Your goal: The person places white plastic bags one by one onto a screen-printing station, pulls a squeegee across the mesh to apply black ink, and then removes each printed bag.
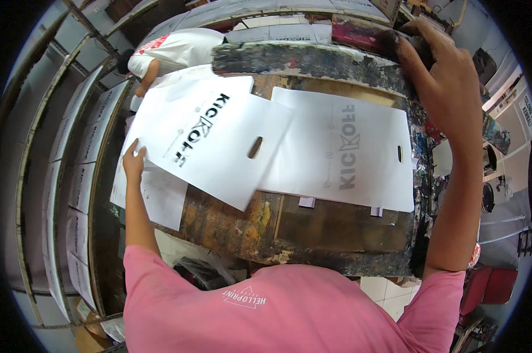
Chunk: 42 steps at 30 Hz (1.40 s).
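My left hand pinches the left edge of a flat white bag with dark lettering and a cut-out handle slot. This bag is tilted, and its right corner overlaps another white bag. That second bag lies flat on the paint-stained printing table, its slot to the right and its lettering paler. At the upper right, my raised right hand grips the edge of a screen-printing frame, which is crusted with dark paint and stands lifted along the table's far side. My right fingertips are partly hidden.
Racks with printed white sheets line the left. More white sheets lie under and beside the tilted bag. Beyond the table's far left, another person in a white shirt bends down. A red chair stands at the lower right.
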Available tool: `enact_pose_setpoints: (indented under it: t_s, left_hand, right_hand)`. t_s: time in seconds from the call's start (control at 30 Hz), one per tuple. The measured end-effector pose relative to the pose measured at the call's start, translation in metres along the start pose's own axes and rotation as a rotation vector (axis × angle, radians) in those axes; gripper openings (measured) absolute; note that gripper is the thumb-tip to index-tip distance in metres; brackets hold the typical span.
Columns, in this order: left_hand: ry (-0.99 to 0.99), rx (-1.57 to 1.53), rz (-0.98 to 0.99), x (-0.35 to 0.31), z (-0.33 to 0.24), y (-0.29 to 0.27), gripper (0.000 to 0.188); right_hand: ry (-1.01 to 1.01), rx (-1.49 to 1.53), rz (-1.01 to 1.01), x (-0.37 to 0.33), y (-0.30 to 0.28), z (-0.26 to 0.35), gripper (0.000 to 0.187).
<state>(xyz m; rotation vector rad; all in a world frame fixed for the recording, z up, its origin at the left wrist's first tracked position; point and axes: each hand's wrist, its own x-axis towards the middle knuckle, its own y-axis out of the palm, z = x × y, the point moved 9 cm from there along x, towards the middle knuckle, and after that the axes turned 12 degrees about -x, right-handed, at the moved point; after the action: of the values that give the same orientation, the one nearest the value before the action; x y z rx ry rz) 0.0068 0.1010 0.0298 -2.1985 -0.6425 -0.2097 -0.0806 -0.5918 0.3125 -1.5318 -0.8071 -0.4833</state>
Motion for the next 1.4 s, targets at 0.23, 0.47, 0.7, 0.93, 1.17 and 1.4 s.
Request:
enact_pose_setpoints:
  t_s: [0.23,0.47,0.7,0.93,1.17,1.4]
  left_hand:
    - [0.082,-1.327,0.74,-0.19,-0.291,0.118,0.068]
    - [-0.83,-1.789,0.79,-0.358,-0.265,0.182,0.101]
    - [-1.067,-1.552,0.754,-0.389,-0.219,0.223,0.1]
    - [-1.093,-1.467,0.703,-0.396,-0.196,0.227,0.098]
    - [-1.122,-1.465,0.69,-0.392,-0.196,0.229,0.093]
    - [-1.085,-1.535,0.694,-0.388,-0.206,0.227,0.092]
  right_hand:
    - [0.038,-0.097,0.021,-0.06,0.001,0.032,0.06]
    - [-0.191,0.427,0.78,-0.2,0.125,0.052,0.032]
    - [-0.149,0.204,0.387,-0.116,0.317,-0.02,0.035]
    - [-0.121,0.062,0.385,-0.071,0.441,-0.038,0.03]
    - [-0.114,0.027,0.357,-0.139,0.363,0.001,0.037]
    - [-0.077,0.151,0.484,-0.231,0.232,0.054,0.037]
